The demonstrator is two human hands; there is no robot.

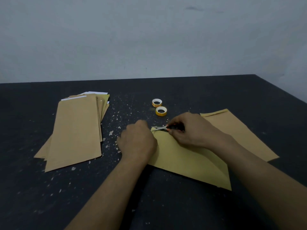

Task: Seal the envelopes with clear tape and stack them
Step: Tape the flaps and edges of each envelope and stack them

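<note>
a yellow-brown envelope (186, 156) lies flat on the dark desk (216, 93), angled so its far end points toward the middle of the desk and its near end toward the right forearm. the left hand (137, 141) is curled into a loose fist and presses down on the envelope's left edge near the far corner. the right hand (187, 130) is closed around a small pair of scissors (160, 128); their orange-tipped handles sit in the fingers and the metal blades point left, over the far corner of the envelope, just beside the left hand. whether tape lies between the blades is too small to tell.

a second envelope (239, 133) lies flat to the right, partly under the right wrist. a fanned stack of envelopes (76, 130) rests well apart on the left side of the desk, with white paper showing at its far end. two rolls of tape (159, 107) with orange cores sit just beyond the hands, touching or nearly so. pale flecks speckle the desk between the stack and the hands.
</note>
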